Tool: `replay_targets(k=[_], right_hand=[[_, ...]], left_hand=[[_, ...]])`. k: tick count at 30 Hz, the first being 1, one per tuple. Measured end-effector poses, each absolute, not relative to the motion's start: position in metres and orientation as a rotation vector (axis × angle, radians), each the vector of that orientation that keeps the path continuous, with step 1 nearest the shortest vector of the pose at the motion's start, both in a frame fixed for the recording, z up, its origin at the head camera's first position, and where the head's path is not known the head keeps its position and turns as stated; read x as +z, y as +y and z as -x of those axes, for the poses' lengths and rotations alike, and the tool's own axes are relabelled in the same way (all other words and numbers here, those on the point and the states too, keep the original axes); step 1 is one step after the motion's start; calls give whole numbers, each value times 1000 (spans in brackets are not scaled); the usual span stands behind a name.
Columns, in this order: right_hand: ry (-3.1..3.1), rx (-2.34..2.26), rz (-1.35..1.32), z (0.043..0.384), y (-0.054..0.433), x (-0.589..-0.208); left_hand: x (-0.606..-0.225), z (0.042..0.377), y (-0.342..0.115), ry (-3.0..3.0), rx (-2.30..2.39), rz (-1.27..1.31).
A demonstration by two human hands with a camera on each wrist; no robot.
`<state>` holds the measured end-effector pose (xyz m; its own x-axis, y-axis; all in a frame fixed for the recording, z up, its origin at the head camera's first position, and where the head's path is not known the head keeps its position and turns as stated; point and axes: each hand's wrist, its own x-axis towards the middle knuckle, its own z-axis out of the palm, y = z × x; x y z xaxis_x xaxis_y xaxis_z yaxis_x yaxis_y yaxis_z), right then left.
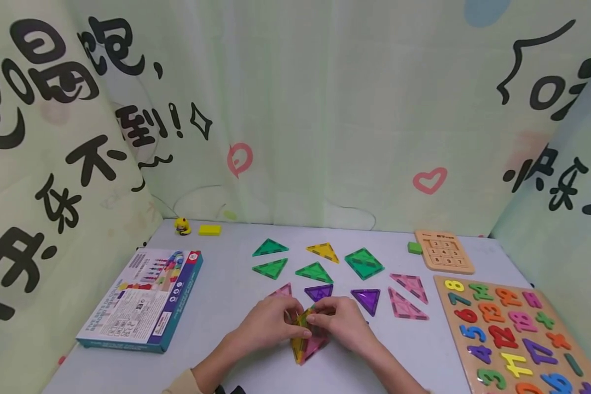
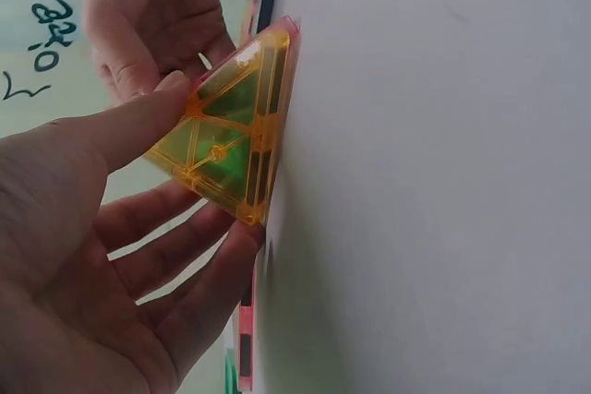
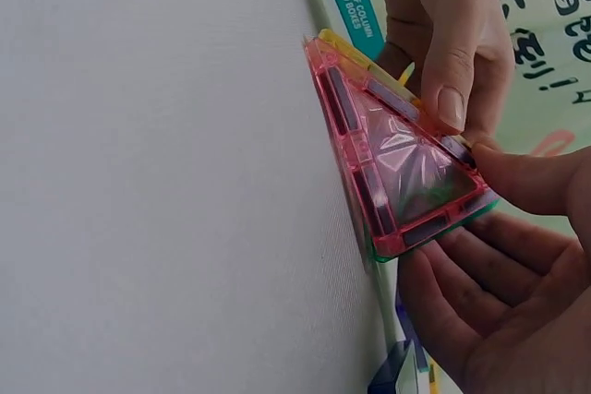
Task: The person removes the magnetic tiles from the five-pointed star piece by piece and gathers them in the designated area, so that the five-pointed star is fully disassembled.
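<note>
Both hands meet at a small upright shape of joined triangular magnetic tiles near the table's front middle. My left hand (image 1: 271, 322) holds the yellow triangular magnetic tile (image 2: 217, 131), thumb at its upper edge and fingers below. On the other side, my right hand (image 1: 346, 323) pinches the pink triangular magnetic tile (image 3: 397, 159), its thumb by the top corner and fingertips at the bottom edge. A green tile (image 3: 434, 240) shows along the pink one's lower edge; most of it is hidden behind. The yellow and pink tiles touch along a sloping edge.
Beyond the hands lie loose green (image 1: 270, 268), yellow (image 1: 324, 251), purple (image 1: 366, 300) and pink tiles (image 1: 407, 305). A box (image 1: 138, 298) lies at left. At right are a number board (image 1: 497, 328) and a small wooden board (image 1: 444, 251). A yellow block (image 1: 209, 230) sits far back.
</note>
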<state>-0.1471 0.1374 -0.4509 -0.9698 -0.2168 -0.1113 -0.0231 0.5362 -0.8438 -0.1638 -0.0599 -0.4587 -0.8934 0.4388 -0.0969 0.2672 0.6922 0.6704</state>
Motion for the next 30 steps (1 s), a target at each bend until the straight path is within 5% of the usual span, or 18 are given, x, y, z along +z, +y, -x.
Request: replay_targets(k=[18,30], right_hand=[[2565,-1412,193,150,133,-454],[2510,-1423,234,149,134,-454]], left_hand=[[-460,157,-85,2707,1029,-444],[-451,203,-162,2956,866,-133]])
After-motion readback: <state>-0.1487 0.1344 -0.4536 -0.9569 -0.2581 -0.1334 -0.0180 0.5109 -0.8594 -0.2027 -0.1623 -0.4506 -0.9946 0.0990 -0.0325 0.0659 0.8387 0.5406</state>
